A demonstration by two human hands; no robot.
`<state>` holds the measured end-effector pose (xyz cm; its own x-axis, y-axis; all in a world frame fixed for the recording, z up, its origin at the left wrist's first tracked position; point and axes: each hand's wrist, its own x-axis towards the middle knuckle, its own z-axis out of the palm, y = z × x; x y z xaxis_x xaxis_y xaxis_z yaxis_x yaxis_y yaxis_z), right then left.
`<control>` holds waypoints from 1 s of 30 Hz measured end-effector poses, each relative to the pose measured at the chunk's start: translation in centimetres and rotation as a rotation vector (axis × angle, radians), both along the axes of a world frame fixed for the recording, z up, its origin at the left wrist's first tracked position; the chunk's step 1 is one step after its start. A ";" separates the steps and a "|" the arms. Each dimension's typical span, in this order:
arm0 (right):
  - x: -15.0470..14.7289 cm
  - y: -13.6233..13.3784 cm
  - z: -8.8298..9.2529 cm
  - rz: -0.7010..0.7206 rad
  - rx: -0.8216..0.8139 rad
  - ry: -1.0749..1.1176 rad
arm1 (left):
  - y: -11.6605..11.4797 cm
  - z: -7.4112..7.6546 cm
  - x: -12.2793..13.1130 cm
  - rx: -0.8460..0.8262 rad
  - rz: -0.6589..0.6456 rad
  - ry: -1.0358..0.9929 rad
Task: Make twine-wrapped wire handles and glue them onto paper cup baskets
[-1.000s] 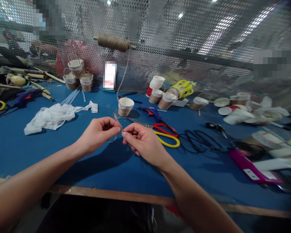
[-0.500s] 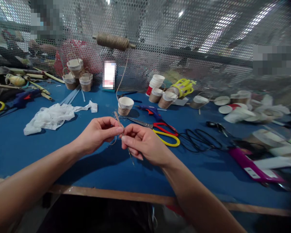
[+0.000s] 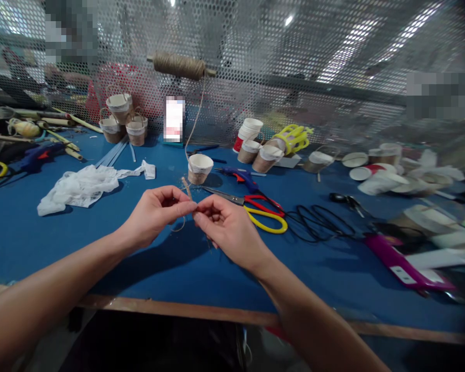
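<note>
Both hands meet fingertip to fingertip above the blue table. My left hand [image 3: 160, 214] pinches a thin piece of brown twine [image 3: 186, 187], whose end sticks up past the fingers; a loose loop hangs beneath. My right hand [image 3: 228, 227] is closed on the same twine, and a strand trails faintly below its fingers. The fingers hide the part between them. Just beyond stands a small cup [image 3: 200, 169], white at the rim and wrapped in brown below. Scissors [image 3: 265, 212] with red and yellow handles lie right behind my right hand.
A twine spool [image 3: 179, 65] hangs on the mesh, its strand running down to the cup. Crumpled white lace [image 3: 79, 188] lies left. A blue glue gun [image 3: 240, 177], black cable [image 3: 320, 223] and purple box [image 3: 406, 263] are on the right. Small handled baskets [image 3: 120, 111] stand behind.
My right hand has turned slightly and its fingers have drawn closer together at the twine. The strand below it shows less. My left hand stays almost in place.
</note>
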<state>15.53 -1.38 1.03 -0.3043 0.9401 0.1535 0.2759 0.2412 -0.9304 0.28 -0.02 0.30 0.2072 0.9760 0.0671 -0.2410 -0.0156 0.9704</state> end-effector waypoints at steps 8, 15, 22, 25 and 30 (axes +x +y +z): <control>0.7 0.4 0.5 0.270 -0.273 0.196 | 0.1 -0.1 -0.6 -0.013 -0.203 -0.084; 0.7 0.4 0.7 0.193 -0.148 0.138 | 0.7 -0.1 -1.1 -0.003 -0.229 -0.019; 0.7 0.6 0.6 0.173 -0.040 0.080 | 0.7 -0.1 -1.1 -0.028 -0.188 0.045; 0.5 0.4 0.6 0.145 0.031 0.056 | 0.8 -0.1 -1.1 -0.033 -0.181 0.053; 0.3 0.2 0.6 0.069 0.071 0.003 | 0.6 -0.1 -0.9 -0.019 -0.138 0.040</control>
